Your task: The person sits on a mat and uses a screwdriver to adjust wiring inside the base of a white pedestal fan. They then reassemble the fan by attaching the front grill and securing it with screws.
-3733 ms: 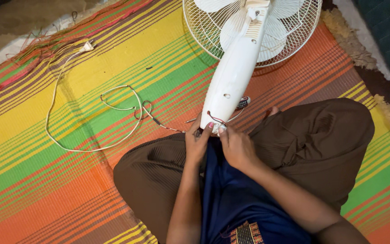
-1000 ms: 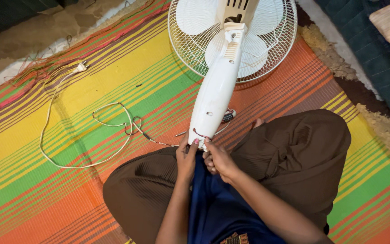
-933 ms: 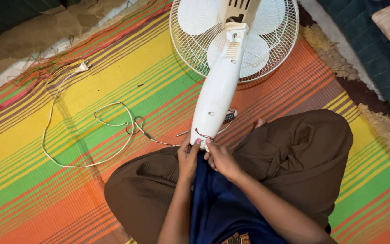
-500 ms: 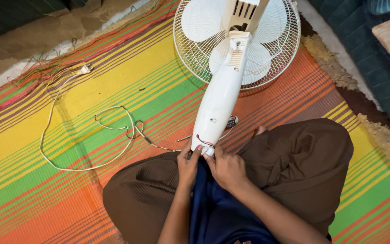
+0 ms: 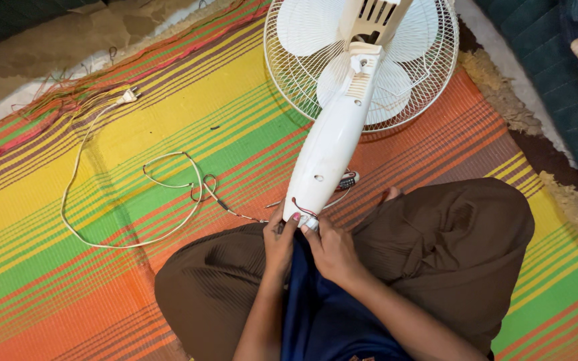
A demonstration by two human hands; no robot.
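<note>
Left hand (image 5: 279,242) and right hand (image 5: 330,249), fingers pinched together on wires at white fan stem's (image 5: 332,144) near end; cage (image 5: 362,60) beyond fingertips, power cord (image 5: 132,200) left, likely steadying stem.

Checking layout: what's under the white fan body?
Under the white fan body lie the striped mat and the wire grille with its blades. A small striped part peeks out beside it; whatever lies directly beneath is covered.
</note>
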